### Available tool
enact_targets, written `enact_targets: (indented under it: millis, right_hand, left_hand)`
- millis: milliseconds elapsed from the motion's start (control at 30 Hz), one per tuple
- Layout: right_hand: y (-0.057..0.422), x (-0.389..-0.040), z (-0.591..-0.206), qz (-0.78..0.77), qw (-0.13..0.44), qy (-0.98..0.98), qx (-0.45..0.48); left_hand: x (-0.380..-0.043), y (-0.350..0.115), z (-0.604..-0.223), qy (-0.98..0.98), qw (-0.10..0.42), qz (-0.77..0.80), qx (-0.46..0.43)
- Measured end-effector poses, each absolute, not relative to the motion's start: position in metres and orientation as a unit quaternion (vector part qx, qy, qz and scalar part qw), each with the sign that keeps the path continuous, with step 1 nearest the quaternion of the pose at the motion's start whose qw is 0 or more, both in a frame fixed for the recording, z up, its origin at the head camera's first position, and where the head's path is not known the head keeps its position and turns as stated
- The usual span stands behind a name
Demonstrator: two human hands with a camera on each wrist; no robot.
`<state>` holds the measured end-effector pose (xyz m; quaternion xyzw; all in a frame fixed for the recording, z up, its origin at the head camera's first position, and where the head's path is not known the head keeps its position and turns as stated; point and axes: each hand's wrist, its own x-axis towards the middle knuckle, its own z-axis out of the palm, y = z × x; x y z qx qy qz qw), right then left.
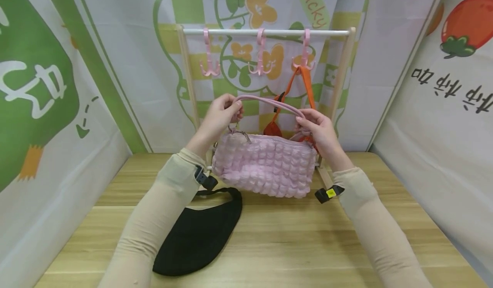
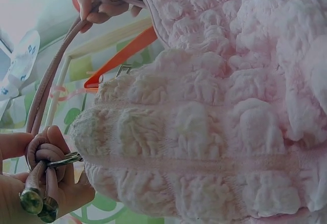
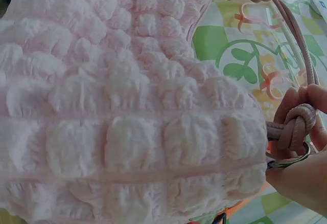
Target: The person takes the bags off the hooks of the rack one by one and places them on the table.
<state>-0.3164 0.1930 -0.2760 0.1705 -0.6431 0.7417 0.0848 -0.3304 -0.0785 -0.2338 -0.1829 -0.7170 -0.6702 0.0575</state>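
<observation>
A puffy pink handbag (image 1: pixel 265 164) hangs in front of the rack, held up by its thin mauve handle (image 1: pixel 269 101). My left hand (image 1: pixel 221 114) pinches the handle's left end, close to a knot (image 2: pixel 47 155) and a metal ring. On the other side my right hand (image 1: pixel 317 127) grips the handle's right end by another knot (image 3: pixel 296 124). Behind the handbag, an orange bag (image 1: pixel 273 128) hangs by its strap from the right pink hook (image 1: pixel 305 52); the handbag hides its lower part. A black bag (image 1: pixel 200 236) lies flat on the table, partly under my left forearm.
A rack with a white bar (image 1: pixel 239 32) and wooden posts (image 1: pixel 344 69) stands at the back of the wooden table (image 1: pixel 292 245). Two more pink hooks, left (image 1: pixel 209 57) and middle (image 1: pixel 260 54), hang from the bar. Printed cloth surrounds the table on three sides.
</observation>
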Motion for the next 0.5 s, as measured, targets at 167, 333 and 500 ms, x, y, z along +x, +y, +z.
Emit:
enact_targets:
  millis: [167, 333, 500]
  right_hand:
    - [0.1932, -0.3140, -0.2760, 0.727, 0.083, -0.654, 0.191]
    - [0.1965, -0.3148, -0.2791, 0.706, 0.069, -0.673, 0.211]
    - [0.2019, -0.3145, -0.2840, 0.702, 0.067, -0.669, 0.237]
  left_hand:
    - [-0.3279, -0.0797, -0.2329, -0.712, 0.057, -0.676, -0.180]
    - [-0.3258, -0.0810, -0.2330, -0.712, 0.055, -0.676, -0.184]
    - [-0.3256, -0.0784, -0.2329, -0.706, 0.060, -0.681, -0.184]
